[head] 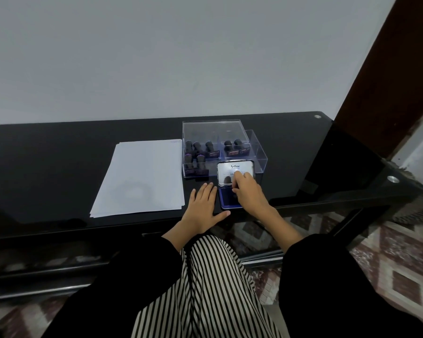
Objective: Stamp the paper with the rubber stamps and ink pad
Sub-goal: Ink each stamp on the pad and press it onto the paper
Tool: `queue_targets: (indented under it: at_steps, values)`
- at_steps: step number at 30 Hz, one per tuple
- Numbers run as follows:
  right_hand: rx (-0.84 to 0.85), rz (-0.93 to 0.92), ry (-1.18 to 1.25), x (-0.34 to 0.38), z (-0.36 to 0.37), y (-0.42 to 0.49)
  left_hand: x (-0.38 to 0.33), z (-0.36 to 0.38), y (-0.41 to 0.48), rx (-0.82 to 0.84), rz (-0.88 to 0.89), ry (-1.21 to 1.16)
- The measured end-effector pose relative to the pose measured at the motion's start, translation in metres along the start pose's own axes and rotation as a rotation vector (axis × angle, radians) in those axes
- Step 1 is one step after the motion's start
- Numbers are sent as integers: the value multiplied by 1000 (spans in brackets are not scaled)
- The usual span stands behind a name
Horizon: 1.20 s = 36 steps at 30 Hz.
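Observation:
A stack of white paper [142, 176] lies on the black table [59, 167]. To its right stands a clear plastic box [213, 130] holding several black-handled rubber stamps [197, 148]. In front of the box sits the ink pad, its blue pad [225, 199] showing and its white-labelled lid [231, 168] tilted up. My right hand [249, 192] reaches over the pad, its thumb and curled fingers pinching the lid's lower part. My left hand [203, 203] lies flat on the table just left of the pad, with the thumb at the pad's front corner.
The table's front edge runs just below my hands, and a glass section [315, 223] continues to the right. A grey wall rises behind the table. My lap, in striped cloth, is below, over a patterned floor [401, 264].

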State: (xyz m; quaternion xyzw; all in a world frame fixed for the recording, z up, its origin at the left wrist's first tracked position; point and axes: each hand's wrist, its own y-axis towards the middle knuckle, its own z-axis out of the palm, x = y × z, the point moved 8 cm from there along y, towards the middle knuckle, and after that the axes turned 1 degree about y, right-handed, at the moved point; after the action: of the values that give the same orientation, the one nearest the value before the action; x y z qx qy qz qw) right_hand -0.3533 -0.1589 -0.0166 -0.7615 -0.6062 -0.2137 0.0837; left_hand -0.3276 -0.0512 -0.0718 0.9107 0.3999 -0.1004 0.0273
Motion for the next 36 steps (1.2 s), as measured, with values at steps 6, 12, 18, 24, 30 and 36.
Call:
queue_targets:
  at_steps: [6, 12, 18, 24, 30, 36]
  values:
    - [74, 2, 2, 1, -1, 3, 1, -6, 5, 36, 15, 13]
    - [191, 30, 132, 6, -22, 31, 17, -81, 11, -30, 188, -98]
    - [124, -13, 338, 55, -60, 93, 79, -166, 28, -388, 87, -283]
    - [223, -44, 265, 106, -37, 157, 145, -182, 69, -360, -138, -329]
    - [280, -61, 267, 136, 4, 215, 182, -154, 112, -250, -211, -287]
    - [311, -86, 209, 140, 40, 254, 212, -112, 144, -162, -271, -263]
